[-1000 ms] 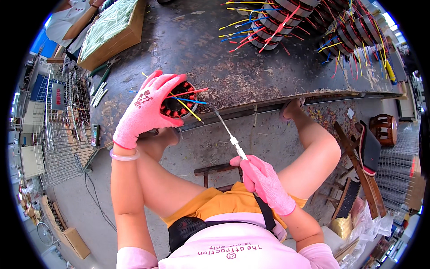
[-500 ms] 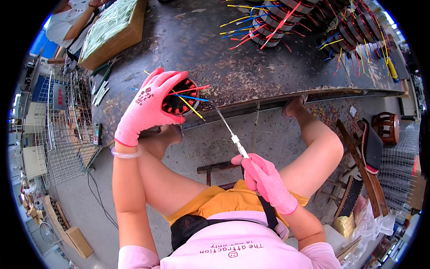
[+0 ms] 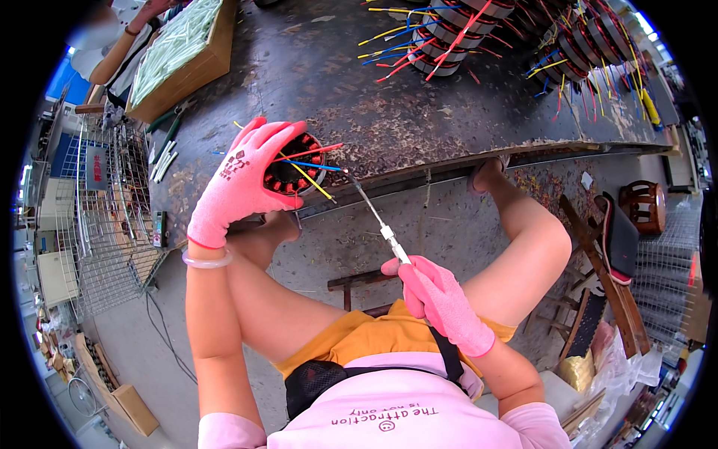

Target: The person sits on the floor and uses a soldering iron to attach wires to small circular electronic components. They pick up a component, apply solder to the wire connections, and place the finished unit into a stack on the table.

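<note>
My left hand (image 3: 243, 172), in a pink glove, is closed around a motor stator (image 3: 320, 142) at the table's front edge. Red windings show inside its ring. Red, blue and yellow lead wires stick out to the right, and the blue wire (image 3: 318, 165) ends at a bare tip. In my right hand (image 3: 443, 301), also gloved in pink, is a soldering iron (image 3: 387, 233) with a white handle and a long thin metal rod. The rod's tip meets or nearly meets the blue wire's end; contact is too small to tell. My left palm and thumb are partly hidden by the glove.
Stacked stators (image 3: 445, 45) with coloured wires stand on the dark worktable (image 3: 299, 82), with more (image 3: 583, 56) at right. A cardboard box (image 3: 183, 78) of pale tubes sits at far left, near loose tubes (image 3: 164, 162). Another person's arm (image 3: 112, 56) shows behind it. Wire racks (image 3: 112, 217) stand left.
The soldering iron's tip has come up to the blue wire's end, where a small gap showed before. The whole view has shifted slightly. Both hands keep their hold.
</note>
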A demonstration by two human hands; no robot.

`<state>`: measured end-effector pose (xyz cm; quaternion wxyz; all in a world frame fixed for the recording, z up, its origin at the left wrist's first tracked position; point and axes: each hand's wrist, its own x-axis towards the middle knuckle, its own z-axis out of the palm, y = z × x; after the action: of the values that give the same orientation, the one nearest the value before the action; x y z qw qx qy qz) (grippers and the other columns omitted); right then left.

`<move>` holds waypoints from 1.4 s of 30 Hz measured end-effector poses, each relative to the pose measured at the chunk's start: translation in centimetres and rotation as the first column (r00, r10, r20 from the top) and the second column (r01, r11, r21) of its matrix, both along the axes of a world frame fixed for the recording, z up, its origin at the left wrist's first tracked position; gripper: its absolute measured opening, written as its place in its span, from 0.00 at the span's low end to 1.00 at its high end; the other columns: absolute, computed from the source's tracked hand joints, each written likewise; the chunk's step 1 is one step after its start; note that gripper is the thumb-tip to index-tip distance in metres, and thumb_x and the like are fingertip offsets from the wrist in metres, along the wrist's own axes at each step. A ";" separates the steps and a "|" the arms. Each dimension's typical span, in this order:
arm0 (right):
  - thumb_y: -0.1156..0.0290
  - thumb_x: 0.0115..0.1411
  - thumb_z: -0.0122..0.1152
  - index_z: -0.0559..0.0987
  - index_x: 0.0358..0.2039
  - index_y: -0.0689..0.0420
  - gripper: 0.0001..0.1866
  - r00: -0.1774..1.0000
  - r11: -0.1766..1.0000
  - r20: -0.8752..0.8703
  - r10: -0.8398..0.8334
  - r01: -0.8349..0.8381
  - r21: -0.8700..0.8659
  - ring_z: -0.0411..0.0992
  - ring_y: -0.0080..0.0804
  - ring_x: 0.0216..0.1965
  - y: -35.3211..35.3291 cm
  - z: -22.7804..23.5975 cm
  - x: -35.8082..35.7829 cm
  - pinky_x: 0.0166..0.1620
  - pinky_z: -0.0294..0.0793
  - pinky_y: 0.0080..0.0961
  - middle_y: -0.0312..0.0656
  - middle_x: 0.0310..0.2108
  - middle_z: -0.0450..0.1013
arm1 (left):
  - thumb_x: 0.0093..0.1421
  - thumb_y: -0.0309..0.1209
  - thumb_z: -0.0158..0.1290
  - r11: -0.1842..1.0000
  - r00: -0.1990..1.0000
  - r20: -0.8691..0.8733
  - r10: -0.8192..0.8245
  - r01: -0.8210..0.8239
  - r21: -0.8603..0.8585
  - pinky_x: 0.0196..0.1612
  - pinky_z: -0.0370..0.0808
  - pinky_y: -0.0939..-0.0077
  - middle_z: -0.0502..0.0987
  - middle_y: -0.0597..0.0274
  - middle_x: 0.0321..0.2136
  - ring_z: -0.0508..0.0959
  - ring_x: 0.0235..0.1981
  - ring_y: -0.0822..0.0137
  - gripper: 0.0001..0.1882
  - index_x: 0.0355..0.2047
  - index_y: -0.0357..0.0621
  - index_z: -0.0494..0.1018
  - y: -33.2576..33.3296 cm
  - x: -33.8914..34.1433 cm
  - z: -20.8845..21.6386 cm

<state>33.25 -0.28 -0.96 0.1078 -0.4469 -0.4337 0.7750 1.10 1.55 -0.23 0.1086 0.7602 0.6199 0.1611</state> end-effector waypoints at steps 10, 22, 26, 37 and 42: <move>0.62 0.67 0.47 0.77 0.45 0.61 0.17 1.000 1.000 0.016 0.002 -0.002 0.015 0.60 0.16 0.16 0.0 -0.1 0.0 0.22 0.59 0.18 0.31 0.15 0.63 | 0.34 0.32 0.69 1.000 1.000 -0.006 0.009 -0.009 -0.001 0.70 0.54 0.54 0.69 0.55 0.55 0.64 0.61 0.47 0.49 0.61 0.49 0.65 -0.1 0.1 0.0; 0.61 0.67 0.47 0.77 0.45 0.62 0.18 1.000 1.000 0.005 0.004 -0.004 0.017 0.60 0.15 0.16 -0.1 -0.2 0.0 0.22 0.60 0.18 0.31 0.15 0.63 | 0.34 0.32 0.69 0.999 1.000 -0.010 0.021 -0.021 -0.025 0.69 0.54 0.53 0.68 0.56 0.57 0.62 0.62 0.44 0.49 0.61 0.50 0.65 -0.1 0.0 0.0; 0.62 0.69 0.46 0.76 0.46 0.63 0.17 1.000 1.000 0.002 0.007 -0.007 0.019 0.56 0.13 0.17 -0.1 -0.1 -0.2 0.22 0.54 0.16 0.28 0.14 0.61 | 0.33 0.31 0.69 0.999 1.000 -0.011 0.010 -0.011 -0.039 0.69 0.54 0.53 0.68 0.52 0.57 0.61 0.63 0.45 0.50 0.61 0.47 0.65 0.0 0.1 0.1; 0.64 0.69 0.46 0.76 0.46 0.64 0.16 1.000 1.000 -0.004 -0.016 0.016 -0.004 0.54 0.12 0.17 -0.1 0.4 -0.3 0.23 0.51 0.15 0.27 0.13 0.59 | 0.32 0.31 0.69 0.998 0.999 -0.014 0.033 -0.033 -0.060 0.69 0.54 0.54 0.67 0.51 0.58 0.60 0.64 0.44 0.50 0.61 0.46 0.64 0.0 0.1 0.0; 0.64 0.70 0.47 0.76 0.46 0.63 0.17 0.999 0.999 -0.020 -0.036 0.035 -0.014 0.53 0.12 0.17 -0.2 0.1 -0.3 0.22 0.51 0.15 0.26 0.13 0.59 | 0.32 0.31 0.69 0.997 1.000 -0.011 0.024 -0.024 -0.067 0.69 0.55 0.54 0.67 0.52 0.58 0.59 0.64 0.44 0.50 0.61 0.46 0.65 0.1 0.1 0.1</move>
<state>32.98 -0.48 -0.86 0.1229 -0.4472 -0.4191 0.7805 1.24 1.62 -0.12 0.1291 0.7495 0.6346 0.1377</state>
